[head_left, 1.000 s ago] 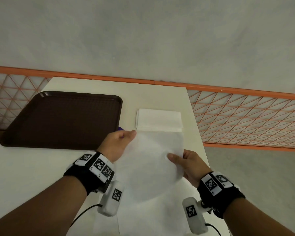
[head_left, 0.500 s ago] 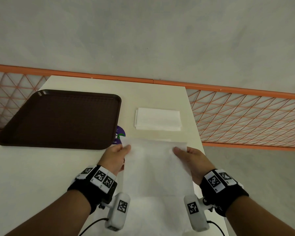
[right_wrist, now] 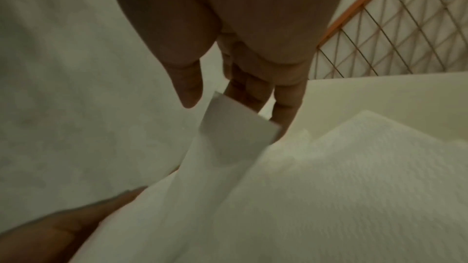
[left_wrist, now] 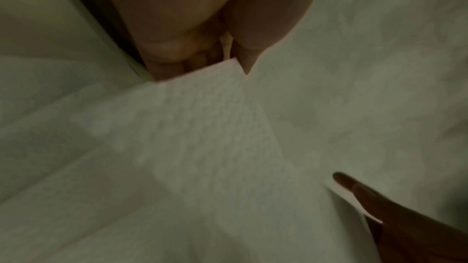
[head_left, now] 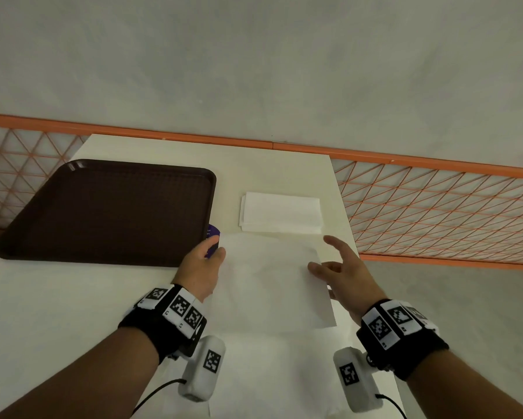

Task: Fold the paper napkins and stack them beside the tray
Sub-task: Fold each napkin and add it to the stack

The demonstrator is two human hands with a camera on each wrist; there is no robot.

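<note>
Napkin folded over, right hand letting go

Left hand (head_left: 200, 263) pinches the napkin (head_left: 272, 282) corner; right hand (head_left: 343, 269) has spread, fingers off the edge it gripped a moment ago. The half-fold now lies on the desk (head_left: 57, 313) (crease unpressed), just before the folded stack (head_left: 281, 212) beside the tray (head_left: 109, 210).

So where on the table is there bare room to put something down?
Bare table lies near the tray, left of the left hand, and beyond the folded stack. It's crowded where the napkin spreads.
</note>
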